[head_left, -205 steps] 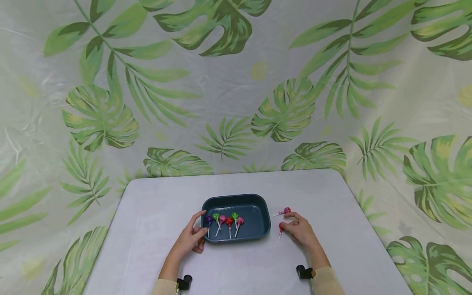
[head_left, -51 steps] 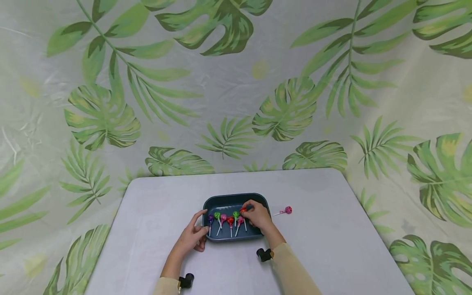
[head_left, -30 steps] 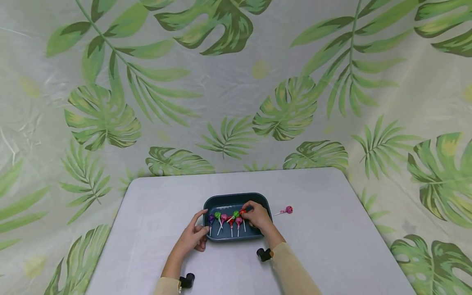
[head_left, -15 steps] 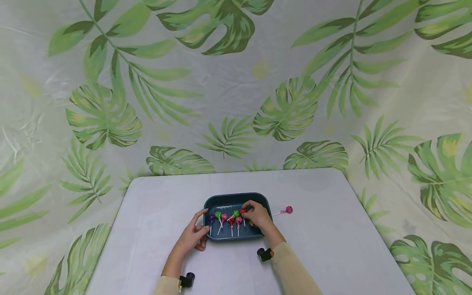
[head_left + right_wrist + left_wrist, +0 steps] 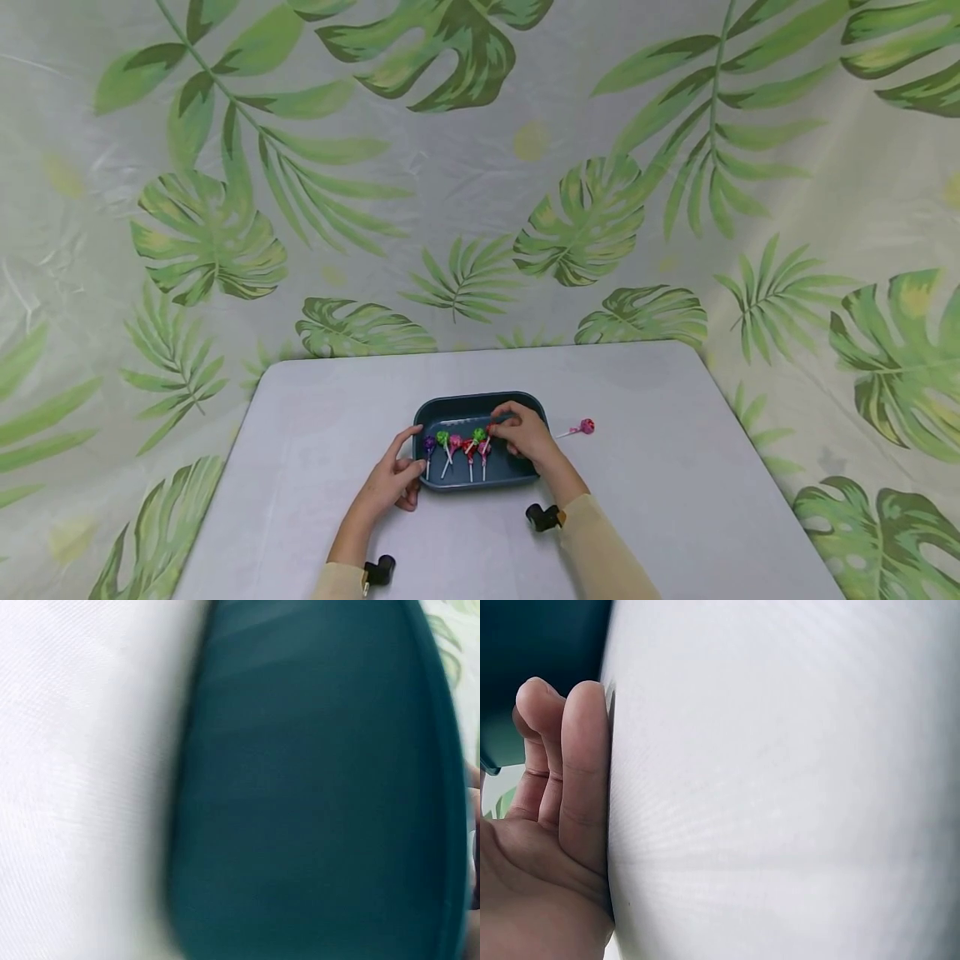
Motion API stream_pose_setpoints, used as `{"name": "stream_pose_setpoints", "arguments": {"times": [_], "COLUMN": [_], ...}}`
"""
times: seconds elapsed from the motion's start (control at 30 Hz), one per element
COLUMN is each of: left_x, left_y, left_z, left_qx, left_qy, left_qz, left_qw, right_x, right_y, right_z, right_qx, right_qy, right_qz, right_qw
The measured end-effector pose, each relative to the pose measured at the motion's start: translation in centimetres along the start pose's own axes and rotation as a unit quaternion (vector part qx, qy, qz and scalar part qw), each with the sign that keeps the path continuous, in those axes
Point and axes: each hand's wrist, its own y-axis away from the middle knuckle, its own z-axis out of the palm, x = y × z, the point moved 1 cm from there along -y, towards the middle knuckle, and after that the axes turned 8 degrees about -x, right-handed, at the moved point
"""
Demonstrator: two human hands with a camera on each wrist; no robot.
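Note:
A dark teal tray (image 5: 495,485) stands on the table with a row of lollipops in it: a purple lollipop (image 5: 429,443) at the left end, then green, pink and red ones. My left hand (image 5: 392,479) holds the tray's left end, its thumb and index finger at the rim. Over the right part of the tray, my right hand (image 5: 527,435) pinches a red lollipop (image 5: 491,430) by its head, beside a green lollipop (image 5: 478,434). The right wrist view mostly shows the tray's outer wall (image 5: 315,787), hiding the held lollipop.
One pink lollipop (image 5: 585,427) lies on the white table (image 5: 337,417) to the right of the tray. Behind the table hangs a leaf-patterned cloth (image 5: 480,208).
The red lollipop went from the table into the tray area with my right hand. Just now that hand shifted slightly, tilting the lollipop's stick leftward. My left hand stayed at the tray.

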Motion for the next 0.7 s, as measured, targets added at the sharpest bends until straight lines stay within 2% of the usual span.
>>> {"name": "stream_pose_setpoints", "arguments": {"times": [0.13,0.3,0.53,0.7], "left_x": [0.8,1.8,0.8,0.3], "left_y": [0.5,0.8,-0.2,-0.2], "left_z": [0.0,0.2,0.5,0.4], "left_qx": [-0.005,-0.015,-0.012,0.005], "left_qy": [0.004,0.008,0.000,0.001], "left_qz": [-0.002,-0.002,0.000,-0.005], "left_qw": [1.0000,0.9999,0.9999,1.0000], "right_x": [-0.9,-1.8,-2.1,-2.0], "right_y": [0.6,1.5,2.7,3.0], "right_z": [-0.5,-1.4,-3.3,-4.7], "right_qx": [-0.019,-0.024,0.010,0.022], "right_qy": [-0.033,-0.034,-0.037,-0.044], "right_qz": [-0.027,-0.042,-0.033,-0.025], "right_qw": [0.999,0.998,0.999,0.998]}}
